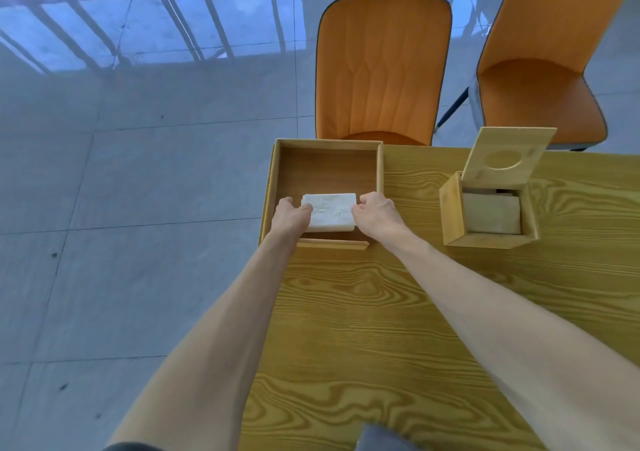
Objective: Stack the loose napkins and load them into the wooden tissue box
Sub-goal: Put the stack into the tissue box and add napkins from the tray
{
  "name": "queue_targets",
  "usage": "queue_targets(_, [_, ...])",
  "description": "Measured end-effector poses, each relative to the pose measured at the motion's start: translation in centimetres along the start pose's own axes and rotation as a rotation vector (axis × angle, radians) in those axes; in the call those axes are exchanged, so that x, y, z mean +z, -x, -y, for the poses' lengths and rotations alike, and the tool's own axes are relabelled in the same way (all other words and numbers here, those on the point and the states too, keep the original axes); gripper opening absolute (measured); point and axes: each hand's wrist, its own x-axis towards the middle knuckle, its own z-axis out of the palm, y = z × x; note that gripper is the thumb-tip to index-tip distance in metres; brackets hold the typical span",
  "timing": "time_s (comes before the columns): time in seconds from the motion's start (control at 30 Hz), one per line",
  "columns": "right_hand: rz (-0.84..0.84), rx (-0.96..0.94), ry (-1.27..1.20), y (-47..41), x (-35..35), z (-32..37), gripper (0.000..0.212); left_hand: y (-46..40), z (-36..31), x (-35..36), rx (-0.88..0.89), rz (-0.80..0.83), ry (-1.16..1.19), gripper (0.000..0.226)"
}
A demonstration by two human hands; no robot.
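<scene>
A white stack of napkins (330,212) sits inside a shallow open wooden tray (327,168) at the table's left edge, toward its near side. My left hand (290,215) grips the stack's left end and my right hand (375,214) grips its right end. To the right stands the wooden tissue box (488,218), its hinged lid (507,156) with a round hole tipped up. Beige tissue paper shows inside the box.
The wood-grain table (398,329) has its left edge running down past the tray, with grey tiled floor (138,190) beyond. Two orange chairs (382,66) (540,79) stand at the far side. A dark object (381,440) shows at the bottom edge.
</scene>
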Motion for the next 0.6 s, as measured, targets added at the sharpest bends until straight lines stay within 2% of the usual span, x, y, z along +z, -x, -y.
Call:
queue_targets(0.07, [0.005, 0.012, -0.012, -0.3, 0.4, 0.2, 0.017, -0.8, -0.1, 0.0, -0.03, -0.008, 0.04, 0.057])
queue_targets(0.2, [0.016, 0.005, -0.007, -0.6, 1.3, 0.6, 0.032, -2.5, 0.0, -0.2, -0.07, -0.013, 0.057, 0.045])
queue_targets(0.3, [-0.01, -0.002, -0.038, -0.5, 1.7, 0.5, 0.033, -3.3, 0.2, -0.3, -0.079, -0.029, 0.063, 0.039])
queue_targets(0.47, [-0.006, 0.0, -0.114, -0.4, 1.9, 0.2, 0.025, -3.9, 0.7, -0.2, -0.098, -0.014, 0.092, 0.056])
queue_targets(0.53, [0.0, 0.026, -0.137, -0.5, 1.8, 0.0, 0.043, -4.2, 0.9, -0.3, -0.103, 0.002, 0.09, 0.06])
queue_targets(0.6, [0.017, 0.028, -0.173, -0.6, 1.9, -0.1, 0.051, -4.5, 1.2, -0.4, -0.109, 0.016, 0.086, 0.061])
